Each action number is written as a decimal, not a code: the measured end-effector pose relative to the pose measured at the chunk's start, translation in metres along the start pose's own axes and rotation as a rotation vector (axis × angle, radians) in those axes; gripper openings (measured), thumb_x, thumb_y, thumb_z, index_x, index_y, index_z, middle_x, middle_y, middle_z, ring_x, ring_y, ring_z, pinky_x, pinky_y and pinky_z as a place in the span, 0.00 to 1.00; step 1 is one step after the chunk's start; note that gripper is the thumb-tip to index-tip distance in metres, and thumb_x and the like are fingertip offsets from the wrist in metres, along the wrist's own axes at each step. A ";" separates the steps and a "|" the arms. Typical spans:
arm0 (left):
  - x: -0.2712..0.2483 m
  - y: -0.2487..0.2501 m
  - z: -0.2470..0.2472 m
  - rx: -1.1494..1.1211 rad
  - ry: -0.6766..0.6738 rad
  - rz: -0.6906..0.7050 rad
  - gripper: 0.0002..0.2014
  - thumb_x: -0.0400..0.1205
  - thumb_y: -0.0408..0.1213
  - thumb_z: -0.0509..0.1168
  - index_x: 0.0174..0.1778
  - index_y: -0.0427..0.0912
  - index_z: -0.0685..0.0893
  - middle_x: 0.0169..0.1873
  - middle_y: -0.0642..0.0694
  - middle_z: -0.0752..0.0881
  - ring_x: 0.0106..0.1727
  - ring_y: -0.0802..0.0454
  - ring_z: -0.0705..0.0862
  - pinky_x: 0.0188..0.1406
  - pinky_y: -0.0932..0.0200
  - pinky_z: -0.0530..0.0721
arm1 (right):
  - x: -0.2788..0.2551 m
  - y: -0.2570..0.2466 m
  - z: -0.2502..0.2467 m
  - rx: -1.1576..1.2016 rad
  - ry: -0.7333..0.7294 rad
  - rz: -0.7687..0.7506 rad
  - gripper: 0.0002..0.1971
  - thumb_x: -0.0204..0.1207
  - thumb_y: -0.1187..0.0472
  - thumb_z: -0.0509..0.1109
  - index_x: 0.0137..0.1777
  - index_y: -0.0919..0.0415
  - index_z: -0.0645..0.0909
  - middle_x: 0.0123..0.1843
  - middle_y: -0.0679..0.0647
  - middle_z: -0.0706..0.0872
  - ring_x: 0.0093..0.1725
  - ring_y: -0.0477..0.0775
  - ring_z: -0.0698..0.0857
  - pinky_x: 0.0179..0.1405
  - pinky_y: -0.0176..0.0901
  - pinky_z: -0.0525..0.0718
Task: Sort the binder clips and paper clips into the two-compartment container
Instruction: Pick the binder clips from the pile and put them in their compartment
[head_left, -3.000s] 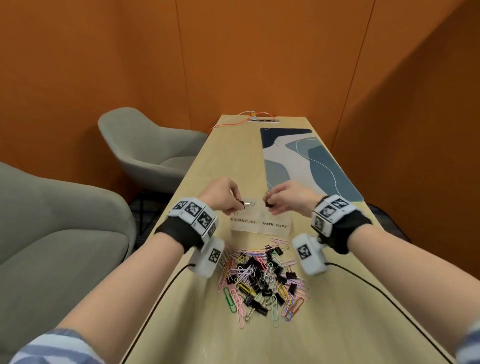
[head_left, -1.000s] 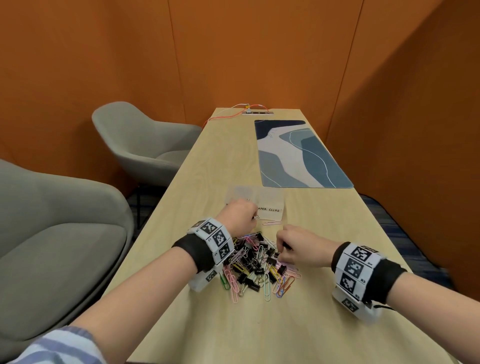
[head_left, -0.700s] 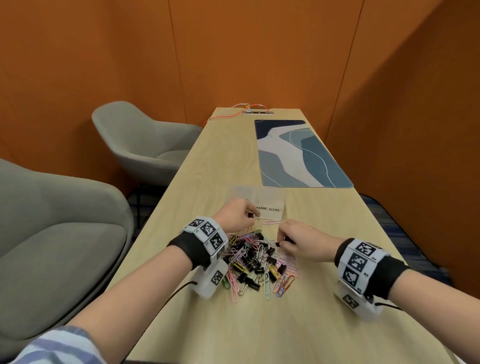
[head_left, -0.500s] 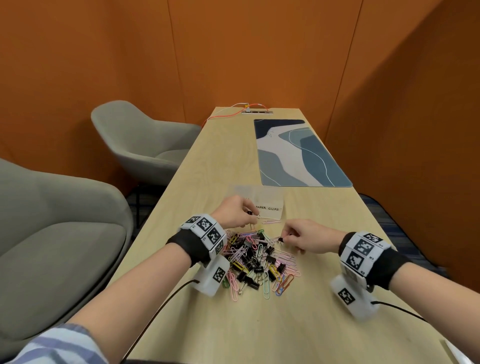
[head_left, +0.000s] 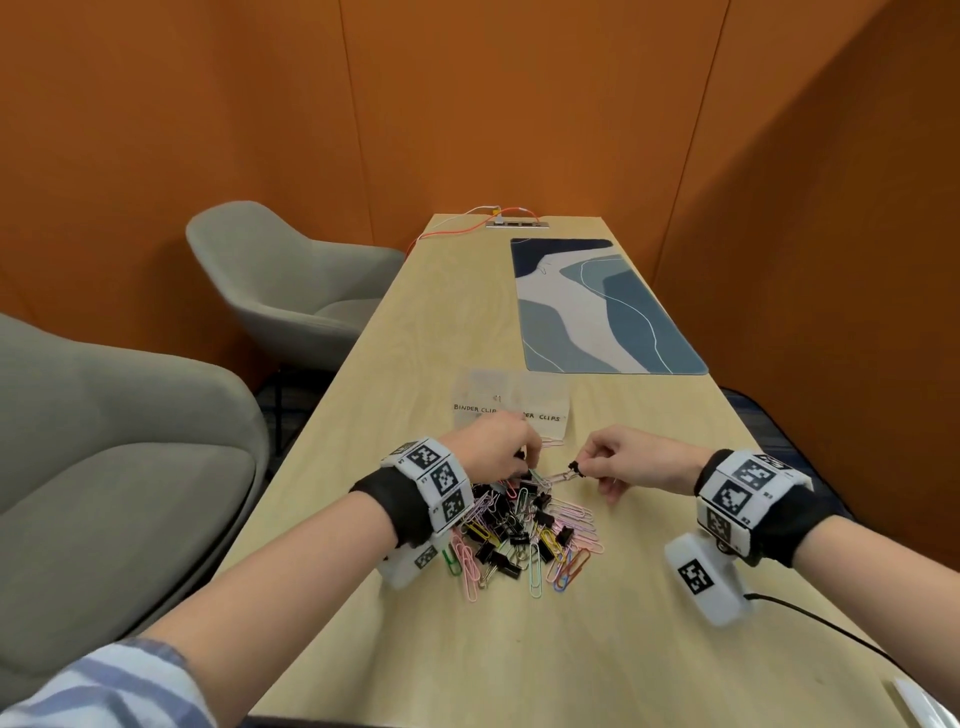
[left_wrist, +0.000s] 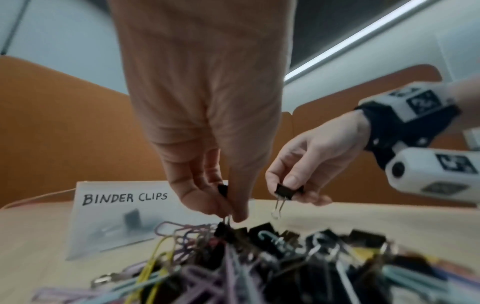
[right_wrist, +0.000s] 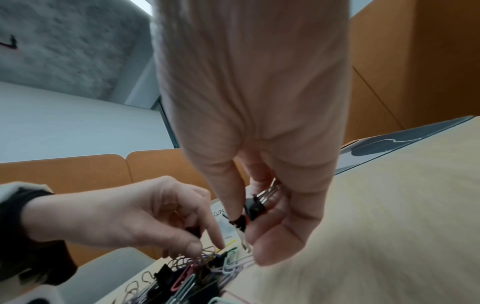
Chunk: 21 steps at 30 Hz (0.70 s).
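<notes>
A heap of black binder clips and coloured paper clips (head_left: 519, 525) lies on the wooden table (head_left: 415, 338) between my wrists, blurred in the left wrist view (left_wrist: 285, 257). My left hand (head_left: 519, 460) holds a black binder clip (left_wrist: 223, 190) in its fingers while the fingertips pinch a wire handle at the heap's far edge. My right hand (head_left: 579, 467) pinches another black binder clip (left_wrist: 288, 190) just above the heap, a second clip (right_wrist: 255, 207) tucked in its fingers. Behind stands the clear two-compartment container (head_left: 511, 405), labelled BINDER CLIPS and PAPER CLIPS, with one binder clip (left_wrist: 131, 219) in the left compartment.
A blue patterned desk mat (head_left: 597, 312) lies far right on the table. A power hub with an orange cable (head_left: 514, 223) sits at the far end. Two grey chairs (head_left: 291, 291) stand along the left edge. One pink paper clip (head_left: 550, 442) lies before the container.
Both hands came back from over the container to the heap. Since half a second ago the left hand dipped onto the heap's far edge and the right hand raised a binder clip.
</notes>
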<state>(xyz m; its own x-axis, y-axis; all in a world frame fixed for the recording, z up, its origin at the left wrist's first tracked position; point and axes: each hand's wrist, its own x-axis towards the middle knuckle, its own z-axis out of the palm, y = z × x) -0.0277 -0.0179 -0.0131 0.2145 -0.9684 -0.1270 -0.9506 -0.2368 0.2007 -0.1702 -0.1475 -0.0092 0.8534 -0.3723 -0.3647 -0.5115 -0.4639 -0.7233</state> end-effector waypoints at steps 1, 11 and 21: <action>0.001 0.001 0.001 0.034 -0.017 0.005 0.10 0.81 0.36 0.66 0.56 0.41 0.86 0.56 0.41 0.82 0.59 0.44 0.81 0.59 0.52 0.78 | 0.000 0.000 0.001 0.003 0.001 0.001 0.02 0.80 0.67 0.63 0.46 0.64 0.76 0.35 0.53 0.77 0.31 0.47 0.80 0.28 0.33 0.85; 0.012 -0.004 0.005 0.046 0.010 0.019 0.10 0.77 0.37 0.71 0.51 0.38 0.88 0.49 0.40 0.88 0.52 0.43 0.85 0.46 0.56 0.79 | -0.002 -0.012 -0.005 0.054 0.012 -0.032 0.03 0.81 0.67 0.62 0.47 0.65 0.76 0.35 0.53 0.77 0.31 0.47 0.80 0.29 0.32 0.85; 0.016 -0.039 -0.028 -0.700 0.232 -0.190 0.08 0.76 0.44 0.73 0.42 0.42 0.88 0.26 0.52 0.81 0.25 0.60 0.74 0.21 0.73 0.71 | 0.023 -0.036 -0.033 0.371 -0.027 0.024 0.02 0.81 0.67 0.63 0.47 0.67 0.75 0.35 0.57 0.76 0.32 0.50 0.78 0.35 0.40 0.85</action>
<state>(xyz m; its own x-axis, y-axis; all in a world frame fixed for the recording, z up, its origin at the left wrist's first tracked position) 0.0189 -0.0260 0.0043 0.4754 -0.8793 -0.0288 -0.5451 -0.3200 0.7749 -0.1352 -0.1656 0.0279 0.8464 -0.3558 -0.3963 -0.4649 -0.1306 -0.8757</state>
